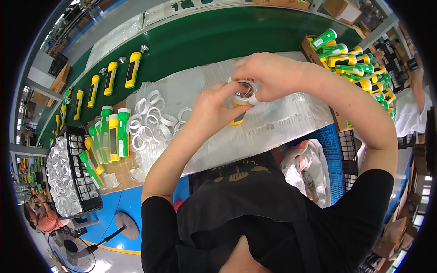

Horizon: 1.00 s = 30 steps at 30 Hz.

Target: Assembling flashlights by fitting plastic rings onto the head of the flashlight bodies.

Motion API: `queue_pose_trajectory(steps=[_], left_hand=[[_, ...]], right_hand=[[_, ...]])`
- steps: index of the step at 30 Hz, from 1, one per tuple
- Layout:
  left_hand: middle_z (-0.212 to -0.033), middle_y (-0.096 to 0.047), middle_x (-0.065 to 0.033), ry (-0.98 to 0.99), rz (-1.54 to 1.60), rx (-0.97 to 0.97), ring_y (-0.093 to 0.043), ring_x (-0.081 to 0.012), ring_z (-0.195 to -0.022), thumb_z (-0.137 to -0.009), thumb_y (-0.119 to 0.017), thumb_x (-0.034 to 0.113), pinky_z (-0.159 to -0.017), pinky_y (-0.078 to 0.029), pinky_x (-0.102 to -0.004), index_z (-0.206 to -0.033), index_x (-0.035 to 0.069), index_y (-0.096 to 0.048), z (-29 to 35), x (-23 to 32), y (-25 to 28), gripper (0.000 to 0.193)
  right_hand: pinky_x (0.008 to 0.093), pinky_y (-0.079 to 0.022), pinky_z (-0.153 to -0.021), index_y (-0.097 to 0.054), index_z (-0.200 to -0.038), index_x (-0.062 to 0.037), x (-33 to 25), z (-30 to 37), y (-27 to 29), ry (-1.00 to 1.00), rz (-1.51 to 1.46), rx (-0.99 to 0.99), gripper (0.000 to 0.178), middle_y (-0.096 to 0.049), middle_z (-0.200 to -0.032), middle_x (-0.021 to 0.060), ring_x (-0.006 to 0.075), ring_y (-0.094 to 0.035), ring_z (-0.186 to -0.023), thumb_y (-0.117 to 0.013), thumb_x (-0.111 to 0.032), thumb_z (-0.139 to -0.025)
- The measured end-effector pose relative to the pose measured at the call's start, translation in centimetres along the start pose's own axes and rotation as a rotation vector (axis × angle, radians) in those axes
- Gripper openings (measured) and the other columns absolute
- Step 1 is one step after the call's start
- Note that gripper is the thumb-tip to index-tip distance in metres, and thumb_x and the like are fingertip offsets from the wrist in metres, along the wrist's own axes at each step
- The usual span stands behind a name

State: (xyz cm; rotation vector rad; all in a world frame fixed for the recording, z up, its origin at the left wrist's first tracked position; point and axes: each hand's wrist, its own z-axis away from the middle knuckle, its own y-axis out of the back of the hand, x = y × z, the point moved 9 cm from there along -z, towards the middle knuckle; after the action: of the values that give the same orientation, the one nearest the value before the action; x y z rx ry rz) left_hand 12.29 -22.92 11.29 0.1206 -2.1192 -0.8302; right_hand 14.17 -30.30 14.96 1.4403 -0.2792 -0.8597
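Above the padded bench top, a yellow flashlight (237, 119) points its open end up, showing a shiny silver reflector (245, 90). My left hand (214, 108) is closed around the flashlight's head from the left, thumb below the rim. From the right, my right hand (268, 76) grips the white ring (255, 101) at that rim with bent fingers. The fingers partly cover the ring, so I cannot tell how far it sits on the head. Left of my hands lies a loose pile of white rings (152, 119).
Several green and yellow flashlights (113, 134) lie left of the rings, beside a black crate (82, 170) of white rings. Yellow flashlights (133, 70) line the green belt (191, 38). A cardboard box (310, 45) heaped with flashlights stands right; a blue basket (334, 159) sits below.
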Motion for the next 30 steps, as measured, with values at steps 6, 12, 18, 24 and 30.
queue_pose_trajectory(steps=[6, 12, 18, 24, 30], left_hand=[[-0.08, -0.064, -0.0079, -0.009, -0.01, 0.072, -0.063, -0.0284, -0.072, -0.067, -0.082, 0.015, -0.063, -0.05, -0.0384, -0.096, 0.012, -0.064, -0.5, -0.3, -0.2, 0.035], [-0.08, -0.063, -0.007, -0.044, 0.024, 0.109, -0.062, -0.028, -0.072, -0.067, -0.082, 0.016, -0.062, -0.05, -0.0382, -0.096, 0.012, -0.064, -0.8, -0.2, 0.1, 0.035], [-0.082, -0.064, -0.0071, -0.042, -0.028, 0.119, -0.063, -0.028, -0.073, -0.067, -0.082, 0.016, -0.063, -0.05, -0.0377, -0.096, 0.014, -0.064, -0.4, -0.4, -0.2, 0.035], [-0.081, -0.064, -0.0056, -0.075, -0.016, 0.124, -0.064, -0.0249, -0.075, -0.066, -0.081, 0.015, -0.064, -0.051, -0.0365, -0.095, 0.014, -0.064, -0.9, 0.0, -0.1, 0.034], [-0.083, -0.065, -0.0057, -0.072, -0.021, 0.139, -0.063, -0.0248, -0.075, -0.067, -0.082, 0.015, -0.064, -0.051, -0.0368, -0.095, 0.014, -0.065, -0.8, -0.3, -0.5, 0.033]], right_hand=[[0.0381, -0.048, -0.059, -0.061, -0.071, 0.0016, 2.6, -0.1, -0.4, -0.295, 0.027, 0.089, 0.037, -0.062, -0.071, 0.013, 0.0297, -0.061, -0.065, -0.076, -0.031, -0.064], [0.0397, -0.05, -0.062, -0.063, -0.08, 0.0036, 3.2, 0.7, 0.5, -0.214, 0.137, 0.324, 0.049, -0.065, -0.075, 0.0159, 0.0322, -0.063, -0.068, -0.074, -0.043, -0.068], [0.0414, -0.049, -0.071, -0.059, -0.088, 0.0028, 1.1, 1.0, -0.7, -0.142, 0.052, 0.222, 0.048, -0.064, -0.09, 0.0177, 0.0345, -0.063, -0.084, -0.068, -0.043, -0.077], [0.042, -0.048, -0.063, -0.058, -0.081, 0.0012, 3.0, 1.1, -0.3, -0.119, 0.064, 0.251, 0.05, -0.06, -0.076, 0.0174, 0.0347, -0.06, -0.072, -0.071, -0.046, -0.071], [0.0399, -0.047, -0.06, -0.058, -0.081, 0.0008, 2.9, 1.6, -0.6, -0.305, 0.075, 0.332, 0.057, -0.06, -0.074, 0.0162, 0.0343, -0.06, -0.07, -0.073, -0.052, -0.069]])
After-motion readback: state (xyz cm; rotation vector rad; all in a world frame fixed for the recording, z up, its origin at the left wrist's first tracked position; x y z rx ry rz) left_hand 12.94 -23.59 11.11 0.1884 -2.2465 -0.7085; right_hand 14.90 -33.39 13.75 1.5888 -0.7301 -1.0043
